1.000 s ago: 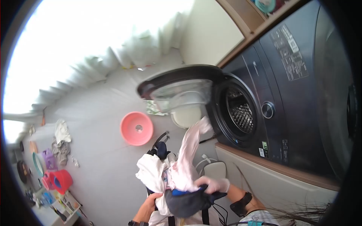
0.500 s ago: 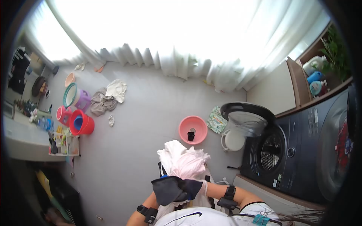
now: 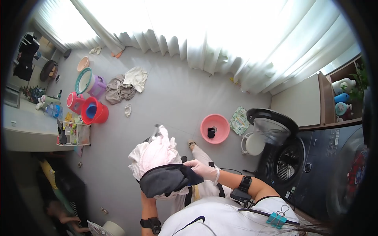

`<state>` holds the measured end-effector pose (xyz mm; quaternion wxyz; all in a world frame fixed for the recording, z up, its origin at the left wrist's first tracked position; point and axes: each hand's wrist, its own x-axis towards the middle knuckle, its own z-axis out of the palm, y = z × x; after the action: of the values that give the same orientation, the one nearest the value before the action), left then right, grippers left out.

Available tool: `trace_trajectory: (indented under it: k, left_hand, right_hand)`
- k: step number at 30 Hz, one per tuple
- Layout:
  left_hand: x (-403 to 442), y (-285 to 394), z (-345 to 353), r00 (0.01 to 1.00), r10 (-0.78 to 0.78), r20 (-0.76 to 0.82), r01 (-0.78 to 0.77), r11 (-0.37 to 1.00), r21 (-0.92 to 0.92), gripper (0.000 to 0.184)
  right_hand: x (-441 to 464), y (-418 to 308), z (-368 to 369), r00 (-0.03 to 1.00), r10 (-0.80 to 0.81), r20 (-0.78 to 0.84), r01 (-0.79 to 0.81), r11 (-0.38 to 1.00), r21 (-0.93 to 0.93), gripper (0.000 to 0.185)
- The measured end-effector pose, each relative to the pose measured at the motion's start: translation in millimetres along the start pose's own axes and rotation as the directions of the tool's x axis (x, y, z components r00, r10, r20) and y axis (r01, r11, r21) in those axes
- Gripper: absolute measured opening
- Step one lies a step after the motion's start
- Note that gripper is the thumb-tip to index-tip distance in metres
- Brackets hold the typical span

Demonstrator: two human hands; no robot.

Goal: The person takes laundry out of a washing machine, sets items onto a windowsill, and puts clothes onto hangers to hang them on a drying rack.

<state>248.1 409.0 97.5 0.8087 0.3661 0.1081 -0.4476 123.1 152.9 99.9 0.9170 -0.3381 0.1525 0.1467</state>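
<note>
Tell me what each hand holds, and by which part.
The right hand holds the dark grey cloth by its upper right edge. The left hand is hidden beneath the bundled cloths, so its hold cannot be told.

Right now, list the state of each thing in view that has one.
Light clothes: bunched up.
Dark garment: limp, against the light clothes.
Right hand: gloved, closed on the dark garment's edge.
Left hand: hidden from view.
Washer door: open.
Pink basin: upright, black item inside.
Red bucket: upright, blue container inside.
Grey cloth: crumpled.
White cloth: crumpled.
White curtains: drawn across.
</note>
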Motion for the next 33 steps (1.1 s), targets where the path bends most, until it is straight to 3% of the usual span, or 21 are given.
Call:
trace_trajectory:
  k: [2, 4, 5, 10, 13, 15, 20, 23, 24, 26, 27, 28, 29, 30, 33]
  left_hand:
    - [9, 17, 0, 0.999, 0.029, -0.023, -0.029, 0.999, 0.022, 0.061]
    - [22, 34, 7, 0.998, 0.056, -0.041, -0.055, 0.998, 0.037, 0.062]
    - [27, 40, 11, 0.997, 0.07, -0.045, -0.068, 0.997, 0.043, 0.063]
    - [61, 60, 34, 0.981, 0.135, -0.143, -0.128, 0.99, 0.057, 0.076]
    - [70, 67, 22, 0.93, 0.203, -0.307, -0.195, 0.979, 0.057, 0.077]
    - [72, 72, 16, 0.927, 0.2, -0.318, -0.194, 0.98, 0.052, 0.078]
    - [96, 85, -13, 0.916, 0.109, -0.387, -0.058, 0.988, 0.141, 0.083]
    - [112, 87, -50, 0.964, -0.024, -0.266, 0.038, 0.998, 0.046, 0.089]
    - [115, 93, -52, 0.978, -0.034, -0.206, 0.053, 0.995, 0.086, 0.074]
    - [123, 97, -67, 0.989, -0.055, -0.141, 0.073, 0.99, 0.123, 0.067]
    - [124, 101, -86, 0.988, -0.138, -0.065, 0.144, 0.984, 0.099, 0.071]
    - [129, 100, -98, 0.976, -0.218, 0.012, 0.217, 0.973, 0.079, 0.074]
    - [133, 105, -81, 0.911, -0.412, -0.016, 0.409, 0.909, -0.081, 0.093]
    - [136, 105, -78, 0.906, -0.418, -0.071, 0.415, 0.908, -0.056, 0.093]
    - [154, 92, -84, 0.891, -0.407, -0.201, 0.422, 0.906, 0.033, 0.093]
  right_hand:
    - [12, -12, 1, 0.998, -0.047, -0.048, 0.046, 0.999, -0.023, 0.03]
    - [17, -30, -8, 0.959, -0.174, -0.224, 0.16, 0.984, -0.081, 0.023]
    - [19, -37, -21, 0.954, -0.159, -0.253, 0.174, 0.984, 0.039, 0.022]
    - [4, -78, -78, 0.946, -0.025, -0.324, 0.109, 0.963, 0.245, 0.026]
    - [-2, -79, -120, 0.881, 0.001, -0.473, 0.091, 0.981, 0.171, 0.024]
    - [1, -69, -150, 0.848, -0.02, -0.53, 0.104, 0.986, 0.129, 0.021]
    - [4, -11, -232, 0.549, -0.122, -0.827, -0.145, 0.961, -0.237, 0.01]
    - [-4, 28, -269, 0.388, -0.191, -0.902, -0.169, 0.947, -0.273, 0.009]
    - [-10, 44, -282, 0.375, -0.189, -0.908, -0.169, 0.949, -0.267, 0.009]
    - [-20, 62, -301, 0.231, -0.283, -0.931, -0.352, 0.867, -0.351, 0.013]
    - [-23, 53, -293, 0.173, -0.31, -0.935, -0.502, 0.789, -0.354, 0.018]
    - [-24, 45, -289, 0.162, -0.308, -0.938, -0.506, 0.79, -0.347, 0.018]
    - [-24, 40, -287, 0.12, -0.306, -0.944, -0.601, 0.734, -0.315, 0.02]
    - [-24, 39, -291, 0.079, -0.308, -0.948, -0.688, 0.671, -0.275, 0.022]
    - [-21, 40, -312, 0.013, -0.355, -0.935, -0.725, 0.641, -0.253, 0.024]
